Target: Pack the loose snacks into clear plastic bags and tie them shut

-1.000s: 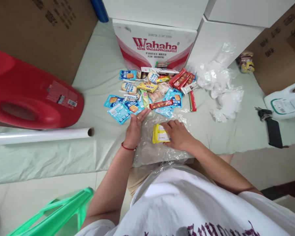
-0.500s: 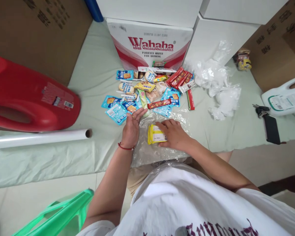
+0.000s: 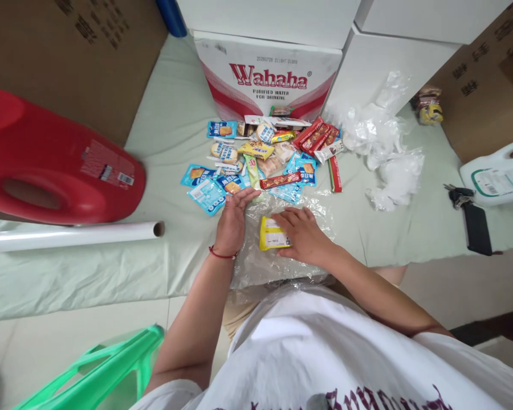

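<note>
A yellow snack packet [image 3: 270, 233] with a white label lies on a sheet of clear plastic film [image 3: 256, 267] near the table's front edge. My right hand [image 3: 304, 234] grips the packet from its right side, with the fingers over the top and the thumb at the near edge. To the left, my left hand [image 3: 232, 221] lies on the film's left part, its fingers stretched out and holding nothing. Just beyond its fingertips is a pile of wrapped snacks: blue packets [image 3: 207, 196], a red bar [image 3: 281, 180] and a yellow packet [image 3: 256, 150] among them.
A Wahaha carton [image 3: 267, 74] stands behind the snacks. Crumpled clear plastic [image 3: 380, 136] lies to the right, beyond it keys [image 3: 458, 195], a black phone-like object [image 3: 477, 229] and a white jug [image 3: 500, 176]. At left are a red jug [image 3: 64, 165], a film roll [image 3: 77, 234] and a green stool [image 3: 106, 364].
The whole view has shifted slightly. Both hands keep their places, the right on the yellow packet and the left flat beside it.
</note>
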Demonstrator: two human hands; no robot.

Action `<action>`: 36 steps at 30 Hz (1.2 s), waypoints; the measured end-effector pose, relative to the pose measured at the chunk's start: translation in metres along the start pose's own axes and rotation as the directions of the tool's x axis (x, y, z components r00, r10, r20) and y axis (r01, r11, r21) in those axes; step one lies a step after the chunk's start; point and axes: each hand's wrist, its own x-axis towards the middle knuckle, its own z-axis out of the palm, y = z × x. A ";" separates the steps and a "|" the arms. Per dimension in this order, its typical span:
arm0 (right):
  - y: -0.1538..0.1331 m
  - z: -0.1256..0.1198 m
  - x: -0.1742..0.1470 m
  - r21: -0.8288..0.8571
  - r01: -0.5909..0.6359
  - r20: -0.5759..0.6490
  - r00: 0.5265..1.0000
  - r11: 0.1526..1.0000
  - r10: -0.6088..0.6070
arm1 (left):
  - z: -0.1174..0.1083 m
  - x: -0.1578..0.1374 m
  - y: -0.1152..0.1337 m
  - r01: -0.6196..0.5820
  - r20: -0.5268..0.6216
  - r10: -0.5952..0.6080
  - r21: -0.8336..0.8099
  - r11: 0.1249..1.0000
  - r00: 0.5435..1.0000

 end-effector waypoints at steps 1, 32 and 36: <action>0.000 0.001 0.000 0.002 -0.003 0.003 1.000 1.000 0.003 | 0.000 0.000 0.001 0.002 0.002 -0.002 -0.008 1.000 1.000; 0.046 0.007 -0.116 0.349 0.324 -0.453 0.879 0.879 -0.145 | -0.114 -0.069 0.052 -0.765 0.783 -0.272 0.614 0.196 0.559; 0.050 -0.023 -0.093 0.635 0.119 -0.294 0.951 0.764 0.096 | -0.111 -0.070 0.044 -0.772 0.793 -0.191 0.607 0.188 0.578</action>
